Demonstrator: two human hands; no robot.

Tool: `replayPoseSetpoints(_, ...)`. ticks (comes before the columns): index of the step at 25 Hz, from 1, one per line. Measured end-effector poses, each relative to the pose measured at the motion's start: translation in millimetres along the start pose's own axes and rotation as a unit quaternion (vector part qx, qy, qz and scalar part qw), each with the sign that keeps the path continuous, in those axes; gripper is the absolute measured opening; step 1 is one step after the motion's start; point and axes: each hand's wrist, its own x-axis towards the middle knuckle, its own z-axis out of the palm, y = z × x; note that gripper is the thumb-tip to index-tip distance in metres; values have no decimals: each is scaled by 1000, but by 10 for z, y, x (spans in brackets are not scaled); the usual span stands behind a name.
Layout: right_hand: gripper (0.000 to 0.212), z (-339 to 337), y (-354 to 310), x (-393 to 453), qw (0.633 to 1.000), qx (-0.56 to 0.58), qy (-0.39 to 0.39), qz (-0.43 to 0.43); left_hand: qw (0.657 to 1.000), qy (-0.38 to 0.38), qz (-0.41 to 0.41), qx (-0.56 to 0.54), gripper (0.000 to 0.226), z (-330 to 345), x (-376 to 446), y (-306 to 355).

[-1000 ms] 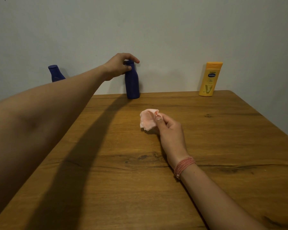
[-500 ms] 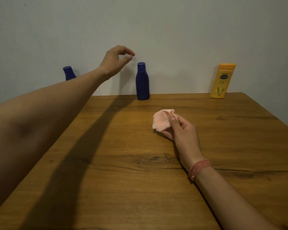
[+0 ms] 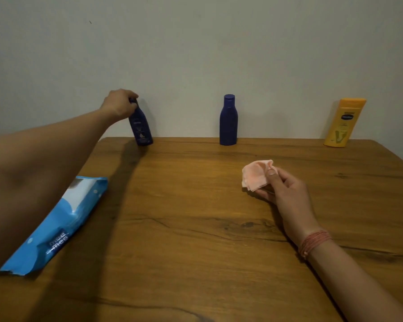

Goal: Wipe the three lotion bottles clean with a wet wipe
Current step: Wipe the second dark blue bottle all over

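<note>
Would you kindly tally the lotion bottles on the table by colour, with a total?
Dark blue bottles: 2, the left blue bottle gripped at its cap by the left hand, and the middle blue bottle
Yellow bottle: 1
Total: 3

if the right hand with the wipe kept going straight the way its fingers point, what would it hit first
Probably the middle blue bottle: the right hand, pinching the wipe, points up-left over bare table toward it, though depth is unclear.

Wooden table with dark grain cracks, blue wipes pack lying flat near left edge, plain pale wall behind, tiny dark mark upper left.
</note>
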Motion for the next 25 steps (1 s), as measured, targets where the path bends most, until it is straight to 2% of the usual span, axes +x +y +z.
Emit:
replayPoseSetpoints(6,35,20,-9,-3,1000,-22,-2,8,997,0,27,-70,35,-29,-143,88)
replayPoseSetpoints(8,34,34,-17,-16,999,-41,3,-1,990,14,38,-133,32,-111,-258,161)
replayPoseSetpoints(10,30,41,-13,-25,999,-51,1,-11,966,20,38,-255,27,-163,-497,278)
replayPoseSetpoints(13,30,48,-7,-48,997,-69,-6,-27,882,-12,11,-471,17,-98,-1093,529)
replayPoseSetpoints(16,25,66,-47,-94,997,-65,5,-41,820,-36,-47,-569,17,122,-1695,712)
replayPoseSetpoints(19,14,110,-99,-179,996,-64,14,-61,759,-47,-117,-639,31,394,-2014,883)
replayPoseSetpoints(23,14,216,-93,-343,987,-107,-61,-100,595,-66,-227,-768,57,685,-2175,1078)
replayPoseSetpoints(25,10,265,-66,-386,974,-161,-104,-122,556,-76,-235,-794,59,792,-2223,1100)
